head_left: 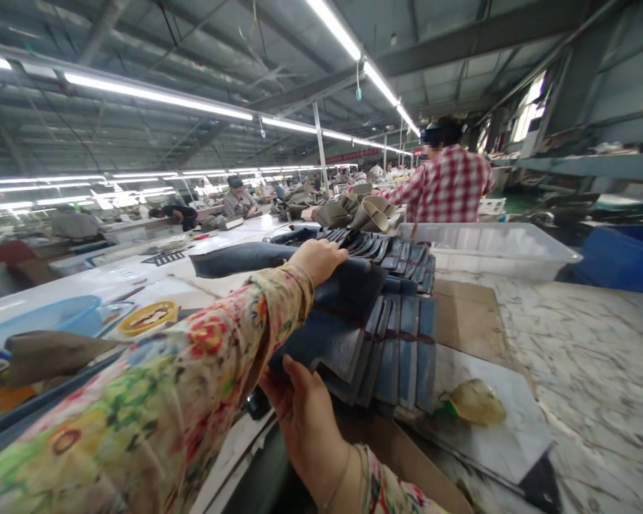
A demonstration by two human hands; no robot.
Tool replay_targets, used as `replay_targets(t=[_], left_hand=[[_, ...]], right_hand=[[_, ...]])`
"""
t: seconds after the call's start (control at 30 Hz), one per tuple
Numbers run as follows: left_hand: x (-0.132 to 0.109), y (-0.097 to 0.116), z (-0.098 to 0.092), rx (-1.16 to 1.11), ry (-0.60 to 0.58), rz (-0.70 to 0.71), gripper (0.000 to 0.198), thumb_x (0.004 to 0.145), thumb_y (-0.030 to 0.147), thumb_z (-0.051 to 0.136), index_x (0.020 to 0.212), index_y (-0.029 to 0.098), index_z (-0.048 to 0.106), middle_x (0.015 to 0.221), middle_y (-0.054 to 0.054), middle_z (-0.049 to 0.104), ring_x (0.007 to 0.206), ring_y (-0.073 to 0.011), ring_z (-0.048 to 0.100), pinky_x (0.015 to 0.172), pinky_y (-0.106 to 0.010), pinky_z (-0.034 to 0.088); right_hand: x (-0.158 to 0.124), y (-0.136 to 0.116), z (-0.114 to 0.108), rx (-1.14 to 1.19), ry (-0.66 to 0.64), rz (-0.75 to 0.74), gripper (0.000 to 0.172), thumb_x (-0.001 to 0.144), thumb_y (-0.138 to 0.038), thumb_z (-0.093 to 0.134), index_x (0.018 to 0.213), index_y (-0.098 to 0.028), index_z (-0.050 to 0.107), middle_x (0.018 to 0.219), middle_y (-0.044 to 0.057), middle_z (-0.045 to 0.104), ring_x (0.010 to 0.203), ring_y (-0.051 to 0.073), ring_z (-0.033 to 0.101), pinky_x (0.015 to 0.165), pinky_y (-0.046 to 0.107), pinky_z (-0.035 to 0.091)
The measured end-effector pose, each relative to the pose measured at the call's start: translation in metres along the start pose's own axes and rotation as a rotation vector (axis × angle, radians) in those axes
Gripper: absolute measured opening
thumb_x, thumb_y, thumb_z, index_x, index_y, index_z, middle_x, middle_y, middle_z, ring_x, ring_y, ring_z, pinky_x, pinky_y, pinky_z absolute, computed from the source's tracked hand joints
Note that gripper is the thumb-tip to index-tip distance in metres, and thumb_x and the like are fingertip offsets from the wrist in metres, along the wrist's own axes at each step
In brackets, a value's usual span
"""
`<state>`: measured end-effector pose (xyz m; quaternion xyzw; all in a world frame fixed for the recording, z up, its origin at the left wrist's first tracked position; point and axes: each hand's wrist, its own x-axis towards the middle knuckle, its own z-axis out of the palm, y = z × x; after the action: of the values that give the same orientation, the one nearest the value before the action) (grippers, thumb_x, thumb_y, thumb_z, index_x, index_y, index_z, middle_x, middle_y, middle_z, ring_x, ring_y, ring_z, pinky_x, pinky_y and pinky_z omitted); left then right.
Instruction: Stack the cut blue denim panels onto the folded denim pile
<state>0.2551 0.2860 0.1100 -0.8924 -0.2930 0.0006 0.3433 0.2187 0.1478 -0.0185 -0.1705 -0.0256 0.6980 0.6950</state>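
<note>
My left hand (321, 258) lies palm down on the far end of the fanned stack of blue leather pieces (386, 321), fingers curled loosely over the top piece rather than pinching it; my right hand (300, 410) sits at the near edge, at about six o'clock from the stack, thumb up against the lowest pieces, though I cannot tell whether its fingers are closed underneath. The stack rests mid-bench, running from twelve o'clock down toward me, overlapped like roof shingles. My worry is the fan itself: the pieces look smooth and thin, each one only lapped on the next, so uneven pressure from either hand could let them slide sideways and spill toward the cardboard sheet (469, 314) at three o'clock. The near edge also overhangs the bench front a little, so a loose hold there could drop the bottom pieces. The leather looks matte and supple, cut in long panels with a darker stitched band across. The marbled bench top (584, 364) looks glossy and slick. A yellowish lump (474, 401) sits at four o'clock on a grey board, and a roll of yellow tape (148, 316) lies at nine o'clock beside a blue plastic basin (53, 318). A person in a red checked shirt (444, 187) works at one o'clock behind a clear plastic bin (493, 246).
</note>
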Motion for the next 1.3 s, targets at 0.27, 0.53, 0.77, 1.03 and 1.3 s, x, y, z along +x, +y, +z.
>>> replay_targets(t=[0.27,0.53,0.77,1.03,1.3], left_hand=[[0.006,0.015,0.072,-0.083,-0.068,-0.006,0.028,0.089,0.009,0.035,0.104,0.015,0.058,0.098,-0.009,0.060,0.094,-0.0247,0.055,0.073,-0.036,0.045],[0.006,0.053,0.132,-0.231,-0.217,-0.061,0.053,0.087,0.004,0.030,0.139,0.016,0.030,0.126,-0.013,0.046,0.108,-0.0278,0.045,0.075,-0.040,0.048],[-0.022,0.049,0.101,-0.444,-0.332,0.077,0.031,0.088,0.029,0.048,0.117,0.021,0.057,0.120,-0.006,0.051,0.110,-0.0223,0.050,0.097,-0.032,0.041],[-0.074,0.043,0.077,-0.601,-0.423,0.021,0.047,0.083,0.025,0.056,0.128,0.015,0.049,0.128,-0.008,0.050,0.115,-0.0166,0.050,0.102,-0.023,0.035],[-0.261,-0.033,0.026,-0.581,-0.421,-0.538,0.049,0.088,0.040,0.037,0.127,0.014,0.049,0.120,-0.009,0.057,0.108,-0.0215,0.053,0.099,-0.033,0.039]], right_hand=[[0.014,0.012,-0.008,-0.032,0.050,0.111,0.012,0.056,-0.017,0.062,0.064,-0.019,0.054,0.067,0.001,0.066,0.067,0.018,0.064,0.058,0.027,0.053],[0.018,0.018,-0.025,-0.209,0.004,0.128,0.037,0.047,-0.034,0.074,0.078,-0.018,0.060,0.077,0.004,0.068,0.078,0.022,0.062,0.063,0.030,0.050],[0.017,0.019,-0.030,-0.390,-0.075,0.174,0.047,0.055,-0.048,0.071,0.087,-0.015,0.062,0.077,0.006,0.067,0.070,0.018,0.061,0.059,0.028,0.046],[-0.012,0.019,-0.045,-0.819,-0.334,0.514,0.046,0.045,-0.045,0.078,0.072,-0.010,0.065,0.065,0.005,0.064,0.051,0.009,0.054,0.055,0.023,0.039],[-0.021,0.008,-0.064,-0.986,-0.425,0.464,0.042,0.063,-0.047,0.070,0.086,-0.012,0.065,0.075,0.003,0.067,0.057,0.007,0.056,0.059,0.021,0.038]])
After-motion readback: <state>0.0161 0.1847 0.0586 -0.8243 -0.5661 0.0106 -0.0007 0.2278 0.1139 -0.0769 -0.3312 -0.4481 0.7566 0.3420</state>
